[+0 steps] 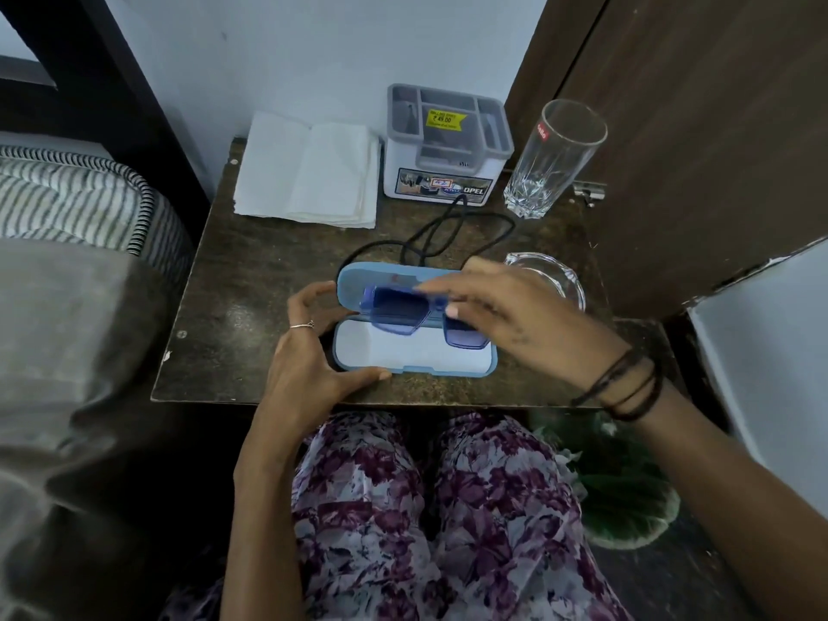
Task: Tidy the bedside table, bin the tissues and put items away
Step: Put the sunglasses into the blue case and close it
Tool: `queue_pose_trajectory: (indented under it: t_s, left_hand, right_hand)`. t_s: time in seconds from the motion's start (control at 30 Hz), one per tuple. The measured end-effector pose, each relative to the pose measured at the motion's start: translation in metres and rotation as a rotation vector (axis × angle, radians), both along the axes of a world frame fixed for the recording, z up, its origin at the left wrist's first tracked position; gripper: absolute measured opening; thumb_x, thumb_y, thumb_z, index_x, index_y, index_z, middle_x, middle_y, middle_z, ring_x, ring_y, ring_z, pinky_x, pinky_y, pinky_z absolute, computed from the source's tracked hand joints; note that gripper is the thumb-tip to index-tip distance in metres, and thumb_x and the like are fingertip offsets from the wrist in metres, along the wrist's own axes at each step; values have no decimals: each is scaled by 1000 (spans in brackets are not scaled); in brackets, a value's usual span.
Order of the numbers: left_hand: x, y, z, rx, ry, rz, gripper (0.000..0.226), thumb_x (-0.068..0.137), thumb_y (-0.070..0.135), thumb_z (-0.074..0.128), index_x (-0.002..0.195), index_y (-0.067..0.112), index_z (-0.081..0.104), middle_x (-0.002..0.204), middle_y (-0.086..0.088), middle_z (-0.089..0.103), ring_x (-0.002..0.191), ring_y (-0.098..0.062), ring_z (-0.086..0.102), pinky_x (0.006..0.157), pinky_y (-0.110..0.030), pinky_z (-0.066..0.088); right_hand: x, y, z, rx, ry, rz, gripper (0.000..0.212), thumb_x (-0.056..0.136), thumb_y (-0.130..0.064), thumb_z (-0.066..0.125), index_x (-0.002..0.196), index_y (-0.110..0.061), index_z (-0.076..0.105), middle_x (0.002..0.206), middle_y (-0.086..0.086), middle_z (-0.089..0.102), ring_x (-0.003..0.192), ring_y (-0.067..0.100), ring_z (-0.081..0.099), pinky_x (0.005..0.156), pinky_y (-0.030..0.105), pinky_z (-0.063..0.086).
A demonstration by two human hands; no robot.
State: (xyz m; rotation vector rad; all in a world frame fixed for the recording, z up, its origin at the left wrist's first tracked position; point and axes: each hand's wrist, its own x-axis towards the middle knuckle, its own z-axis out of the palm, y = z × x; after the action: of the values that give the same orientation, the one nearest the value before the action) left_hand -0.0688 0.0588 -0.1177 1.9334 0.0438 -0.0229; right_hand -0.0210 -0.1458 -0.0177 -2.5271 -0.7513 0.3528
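A light blue glasses case (405, 357) lies open near the front edge of the dark bedside table (251, 280). My right hand (506, 316) holds blue-tinted sunglasses (398, 309) just over the open case. My left hand (309, 351) grips the case's left end, thumb along its front rim. A stack of white tissues (309, 170) lies at the back left of the table.
A grey and white organiser box (448, 147) stands at the back, a tall empty glass (553, 159) to its right. A black cable (448, 237) loops behind the case. A glass ashtray (555, 277) sits behind my right hand. The bed (76, 208) is left, a green bin (627, 495) below right.
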Motion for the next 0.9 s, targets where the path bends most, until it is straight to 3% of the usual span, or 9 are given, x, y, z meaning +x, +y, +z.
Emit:
queue_pose_trajectory:
  t_s: [0.07,0.13,0.2,0.33,0.4,0.5,0.63,0.73,0.9]
  left_hand:
    - [0,1,-2,-12,10,-6,98,54,12,88,122,37,22,108,30,51,104,-7,58,91,-29,47]
    - [2,2,-3,-26,24,-18,107,53,14,89,128,39,18,107,28,54,98,10,58,86,-15,47]
    - [3,2,-3,-31,33,-30,114,55,12,88,137,35,12,112,25,52,97,19,54,85,-5,44]
    - [4,1,-3,16,-12,-54,129,53,20,89,145,33,-1,125,16,46,112,1,53,96,-26,43]
    - [4,2,-2,37,-32,-68,129,50,35,84,144,36,-3,126,18,45,113,3,51,97,-29,43]
    - [4,2,0,36,-35,-74,125,47,43,80,146,35,3,126,23,46,114,6,50,98,-32,45]
    - [3,2,2,-17,-69,-80,106,51,47,77,138,51,17,122,42,47,120,4,51,101,-33,46]
    - [0,0,5,-26,-68,-67,96,52,44,76,131,53,21,118,47,46,117,14,47,98,-15,42]
    - [-1,1,1,1,-72,-22,91,58,13,86,121,48,29,118,28,50,112,15,50,94,-10,42]
  right_hand:
    - [-4,4,-16,-79,-75,66,42,92,1,48,129,-17,55,90,3,45,76,10,45,66,12,41]
    - [-5,6,-31,-105,-108,118,41,92,0,49,130,-15,56,92,6,46,80,19,47,68,32,46]
    - [-5,7,-40,-94,-85,106,39,95,-3,46,131,-14,53,94,5,46,83,18,47,68,33,42]
    - [-7,8,-45,-87,-143,69,33,95,-14,50,127,-11,57,93,1,50,88,20,54,71,39,49]
    - [-10,4,-41,-31,-304,18,33,93,-24,52,121,-10,62,94,3,58,88,19,53,73,31,48]
    - [-9,-4,-26,175,-540,-148,26,91,-18,56,112,-7,67,95,6,64,86,18,52,75,21,42]
    - [12,-17,-18,55,-312,-206,38,90,-25,59,126,-14,58,125,3,61,113,19,54,97,32,44]
    - [10,-24,-27,-5,-221,-139,35,93,-27,54,126,-15,58,117,4,65,101,22,60,85,42,50]
    - [-13,-32,-42,111,-280,-102,36,94,-24,50,127,-11,57,118,5,64,103,14,60,92,26,47]
